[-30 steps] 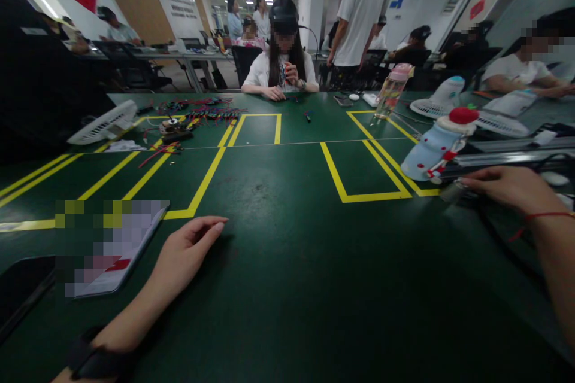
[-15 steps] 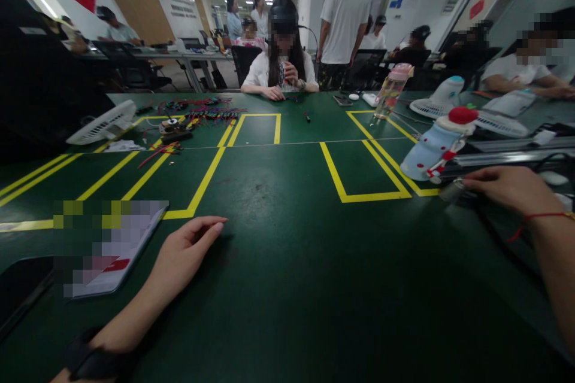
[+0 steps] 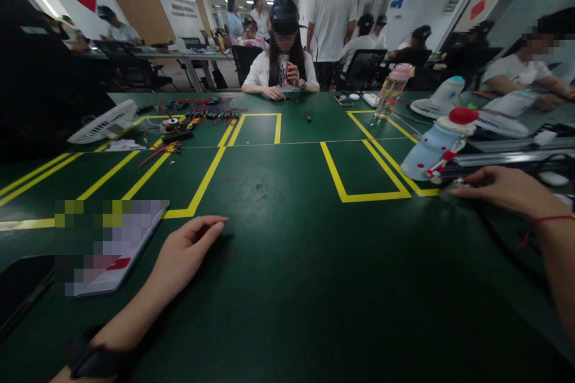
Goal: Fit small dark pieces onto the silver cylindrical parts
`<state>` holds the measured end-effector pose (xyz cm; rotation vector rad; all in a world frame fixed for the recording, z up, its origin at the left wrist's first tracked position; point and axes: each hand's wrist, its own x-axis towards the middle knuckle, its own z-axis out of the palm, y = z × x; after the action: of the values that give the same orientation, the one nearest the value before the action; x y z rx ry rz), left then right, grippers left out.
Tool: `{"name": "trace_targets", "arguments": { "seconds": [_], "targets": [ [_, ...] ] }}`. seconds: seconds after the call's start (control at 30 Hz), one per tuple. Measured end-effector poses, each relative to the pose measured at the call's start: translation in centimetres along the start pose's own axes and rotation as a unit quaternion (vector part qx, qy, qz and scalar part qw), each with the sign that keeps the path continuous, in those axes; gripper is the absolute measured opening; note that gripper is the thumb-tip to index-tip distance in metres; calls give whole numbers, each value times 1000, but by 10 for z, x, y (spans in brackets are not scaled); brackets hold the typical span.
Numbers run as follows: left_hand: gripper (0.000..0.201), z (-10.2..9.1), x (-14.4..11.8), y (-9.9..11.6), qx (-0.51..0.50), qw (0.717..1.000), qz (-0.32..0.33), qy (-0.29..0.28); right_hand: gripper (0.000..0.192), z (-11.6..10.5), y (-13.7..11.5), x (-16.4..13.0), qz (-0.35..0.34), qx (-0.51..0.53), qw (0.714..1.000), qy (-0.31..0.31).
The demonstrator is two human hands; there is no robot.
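Note:
My left hand (image 3: 188,251) rests on the green tabletop (image 3: 287,287) with its fingers loosely stretched forward and the thumb alongside the index finger. No object shows in it. Beside its wrist lies a pale flat tablet-like device (image 3: 135,251), partly blurred out. Far to the right, my right hand (image 3: 507,188) pinches a small grey, metallic-looking cylinder (image 3: 449,191) between thumb and fingertips, low over the table. What kind of thing the cylinder is I cannot make out. Just behind it leans a light blue bottle (image 3: 424,152) with a red top.
A dark phone (image 3: 24,281) lies at the left edge. Wire bundles (image 3: 211,111) and a white fan (image 3: 105,122) are at the far left. A pink-lidded bottle (image 3: 393,93), more fans (image 3: 438,102) and metal rails (image 3: 503,158) stand right. A person (image 3: 283,54) sits opposite.
My right hand has shifted slightly left and tilted, with the cylinder still in its fingers. The left hand has stayed put. A standing person in the background moved left.

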<state>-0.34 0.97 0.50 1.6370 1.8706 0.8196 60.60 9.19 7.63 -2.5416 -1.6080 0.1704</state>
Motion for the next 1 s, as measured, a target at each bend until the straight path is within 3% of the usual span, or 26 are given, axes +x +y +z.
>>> {"name": "trace_targets", "arguments": {
  "seconds": [0.13, 0.27, 0.37, 0.43, 0.5, 0.63, 0.73, 0.83, 0.9, 1.0],
  "targets": [
    [38, 1, 0, 2, -1, 1000, 1, 4, 34, 2, -28, -16, -84, 16, 996, 29],
    [39, 1, 1, 1, 3, 1000, 1, 4, 39, 18, -93, -68, -242, 111, 963, -31],
    [40, -1, 1, -2, 8, 1000, 1, 3, 40, 45, -147, -127, -358, 189, 909, -96],
    [41, -2, 2, -5, 11, 1000, 4, 2, 27, 64, -173, -163, -452, 294, 832, -128],
    [41, -1, 3, -7, 14, 1000, 8, -1, 19, 80, -187, -188, -505, 350, 777, -135],
    [37, 7, -3, 8, 14, 999, 32, -10, 24, 97, -189, -204, -521, 374, 756, -133],
    [27, 23, -20, 43, 0, 994, 97, -55, 37, 106, -187, -205, -473, 410, 765, -150],
    [23, 42, -37, 86, -36, 967, 213, -132, 43, 114, -188, -207, -407, 451, 772, -187],
    [22, 54, -42, 106, -45, 957, 242, -153, 46, 118, -189, -208, -395, 460, 771, -195],
    [17, 65, -42, 117, -57, 958, 238, -149, 49, 119, -190, -207, -407, 438, 777, -197]
  ]
}}
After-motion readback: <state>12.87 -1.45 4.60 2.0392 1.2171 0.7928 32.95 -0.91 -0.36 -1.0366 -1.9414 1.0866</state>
